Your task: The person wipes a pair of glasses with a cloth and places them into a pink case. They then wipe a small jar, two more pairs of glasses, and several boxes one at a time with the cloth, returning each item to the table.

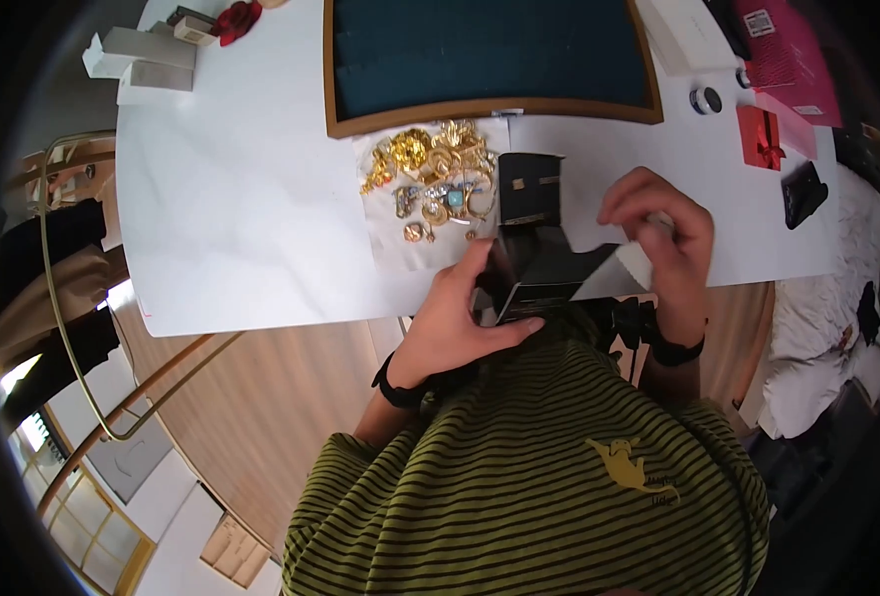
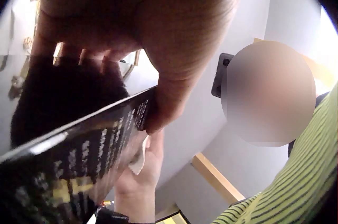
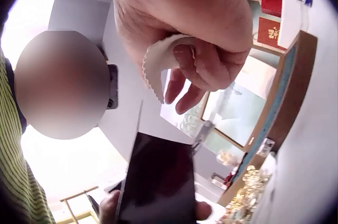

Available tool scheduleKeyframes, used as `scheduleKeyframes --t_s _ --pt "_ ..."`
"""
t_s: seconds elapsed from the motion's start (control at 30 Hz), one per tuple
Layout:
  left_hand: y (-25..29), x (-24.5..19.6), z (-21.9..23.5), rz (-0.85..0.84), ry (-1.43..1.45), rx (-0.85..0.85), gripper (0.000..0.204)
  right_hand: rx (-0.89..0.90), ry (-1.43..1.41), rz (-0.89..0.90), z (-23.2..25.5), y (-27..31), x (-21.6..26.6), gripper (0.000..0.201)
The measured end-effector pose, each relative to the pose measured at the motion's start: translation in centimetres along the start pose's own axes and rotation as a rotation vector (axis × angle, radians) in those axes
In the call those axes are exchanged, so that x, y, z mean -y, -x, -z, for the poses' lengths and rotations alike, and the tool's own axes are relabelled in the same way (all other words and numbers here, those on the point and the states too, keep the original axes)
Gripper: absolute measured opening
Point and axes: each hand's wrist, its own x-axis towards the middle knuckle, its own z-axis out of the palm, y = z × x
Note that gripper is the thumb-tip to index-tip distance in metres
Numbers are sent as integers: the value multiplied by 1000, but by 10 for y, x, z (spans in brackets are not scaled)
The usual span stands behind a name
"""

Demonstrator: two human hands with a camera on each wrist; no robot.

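A dark box (image 1: 539, 273) with its lid flap raised is gripped by the left hand (image 1: 445, 328), thumb on the near side and fingers on the far side. The left wrist view shows white print on the box's side (image 2: 105, 155). To the right of the box, the right hand (image 1: 673, 238) pinches a pale cloth with a zigzag edge (image 3: 158, 68) between thumb and fingers. Gold-coloured jewellery (image 1: 440, 174) lies on a white sheet (image 1: 395, 248) beyond the left hand. What the box holds is hidden.
A wood-framed dark tray (image 1: 494, 60) stands at the table's back. White boxes (image 1: 157, 79) are at the back left. A red gift box (image 1: 760, 137), a small round jar (image 1: 705, 100) and a black pouch (image 1: 804, 194) lie on the right.
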Motion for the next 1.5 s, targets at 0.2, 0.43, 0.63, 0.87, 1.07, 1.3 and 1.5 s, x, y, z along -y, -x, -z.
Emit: scheduleKeyframes --t_s 0.2,0.43,0.63,0.87,1.07,1.3,1.5 --pt "-1 -11 26 122 176 -117 52 -228 20 -388 9 1 -35 9" --pt "-8 -38 32 80 -42 -66 58 -227 -5 -362 -11 -12 -11 7" --pt "-18 -40 23 -8 -190 -12 65 -195 -163 -122 -8 -19 4 16" --pt "-25 -41 13 -35 -207 1 68 -361 -89 -261 -17 -29 5 36" --pt "-27 -43 1 -60 -204 -64 65 -101 -441 -156 -15 -21 6 66" --pt "-28 -43 -9 -175 -166 -89 84 81 -143 -355 -8 -17 35 68" --pt "-27 -44 -17 -316 -186 -132 98 41 -343 -376 -19 -15 41 53"
